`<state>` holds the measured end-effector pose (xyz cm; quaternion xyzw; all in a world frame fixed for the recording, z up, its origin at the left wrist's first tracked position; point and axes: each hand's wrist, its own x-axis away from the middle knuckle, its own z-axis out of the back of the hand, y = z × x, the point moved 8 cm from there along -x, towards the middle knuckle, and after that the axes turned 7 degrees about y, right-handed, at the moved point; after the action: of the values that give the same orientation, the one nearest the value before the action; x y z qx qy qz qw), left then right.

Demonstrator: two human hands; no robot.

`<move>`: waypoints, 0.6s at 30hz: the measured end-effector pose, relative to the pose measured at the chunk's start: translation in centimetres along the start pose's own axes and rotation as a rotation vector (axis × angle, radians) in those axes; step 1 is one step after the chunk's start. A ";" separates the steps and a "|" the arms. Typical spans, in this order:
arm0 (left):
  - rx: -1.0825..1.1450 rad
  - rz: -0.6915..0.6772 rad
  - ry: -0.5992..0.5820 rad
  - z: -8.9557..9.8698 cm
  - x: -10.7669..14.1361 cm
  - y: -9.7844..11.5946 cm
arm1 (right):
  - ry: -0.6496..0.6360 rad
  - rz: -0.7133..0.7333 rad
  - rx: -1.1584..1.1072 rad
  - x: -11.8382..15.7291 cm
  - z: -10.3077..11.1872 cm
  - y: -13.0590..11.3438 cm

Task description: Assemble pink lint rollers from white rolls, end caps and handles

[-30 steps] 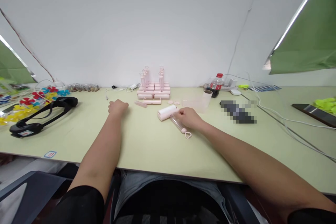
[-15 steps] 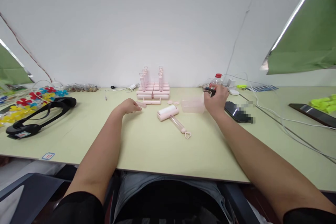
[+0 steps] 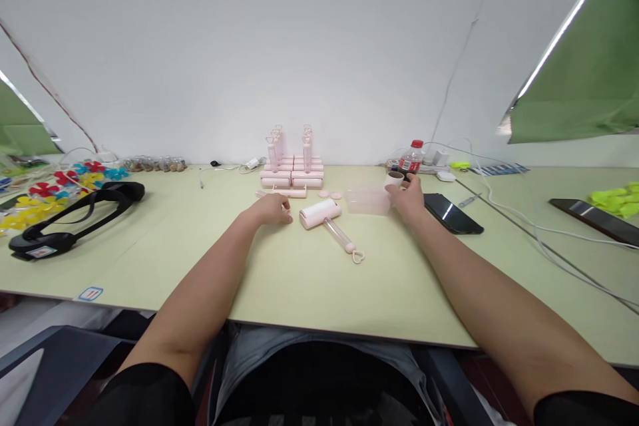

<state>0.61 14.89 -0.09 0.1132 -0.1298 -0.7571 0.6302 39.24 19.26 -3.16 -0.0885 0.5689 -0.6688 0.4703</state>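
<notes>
My left hand (image 3: 273, 209) is open above the table, left of a pink-and-white lint roller (image 3: 319, 213) that lies with its clear handle pointing toward me. A pink frame piece (image 3: 292, 194) lies just behind that hand, and a clear pink part beside it is mostly hidden. On the right, my right hand (image 3: 410, 198) holds a white sticky-paper roll (image 3: 394, 179) with a hollow core between thumb and fingers. A translucent pink box (image 3: 368, 202) stands to the left of this hand. Two small pink discs (image 3: 329, 195) lie between box and frame piece.
Several assembled lint rollers (image 3: 292, 173) stand in rows by the wall. A cola bottle (image 3: 412, 158), a black phone (image 3: 453, 214) and white cables (image 3: 539, 239) are at the right. To the left lie a black headset (image 3: 74, 226) and colourful plastic flowers (image 3: 47, 198).
My left hand has moved right, from the clear pink part toward the lint roller. The right hand has lowered and drawn slightly nearer, uncovering the cola bottle and more of the white roll.
</notes>
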 end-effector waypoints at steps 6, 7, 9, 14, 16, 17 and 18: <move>0.007 -0.112 0.034 0.4 0.4 1.4 | 0.223 0.102 0.092 0.9 2.8 -3.8; 0.018 -0.139 0.049 0.4 0.4 1.8 | 0.259 0.195 0.115 1.2 3.2 -5.2; 0.045 -0.193 0.092 0.6 0.5 2.4 | 0.204 0.383 0.155 2.2 2.8 -7.7; 0.071 -0.294 0.209 0.7 1.0 4.4 | -0.255 0.569 0.410 5.4 -1.6 -10.1; 0.022 -0.337 0.208 0.0 1.4 5.5 | -0.330 0.554 0.521 6.4 -2.2 -10.2; -0.009 -0.355 0.196 -0.4 1.6 6.1 | -0.348 0.552 0.539 6.8 -2.3 -10.5; -0.038 -0.369 0.180 -0.9 1.8 6.5 | -0.367 0.548 0.532 7.3 -2.3 -10.9</move>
<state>6.65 11.93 1.22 0.1904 -0.0355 -0.8489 0.4918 27.99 14.50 2.24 0.0728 0.2857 -0.6158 0.7307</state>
